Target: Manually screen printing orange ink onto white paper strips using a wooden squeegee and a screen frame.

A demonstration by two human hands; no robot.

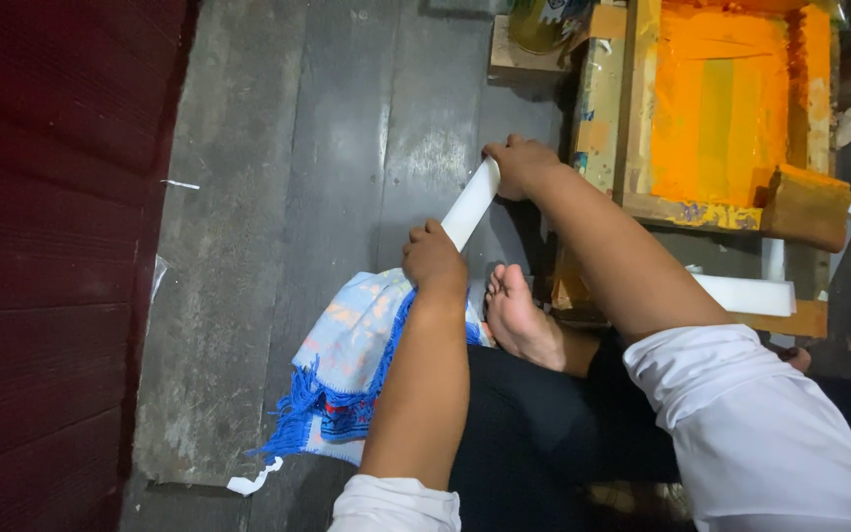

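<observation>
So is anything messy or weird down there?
Yes. Orange paint is smeared all over the wooden frame and its edges. Torn white scraps lie on the worn floor beside the fringed blue cloth. Both hands hold a white roll.

Blue fringed cloth (347, 365) lying on grey plank floor (288, 197), orange-stained wooden frame (721, 108) sitting upper right, white bar (746, 294) lying just beside it, dark red wall (51, 246) running down left, paper scrap (253, 481) lying near cloth
</observation>
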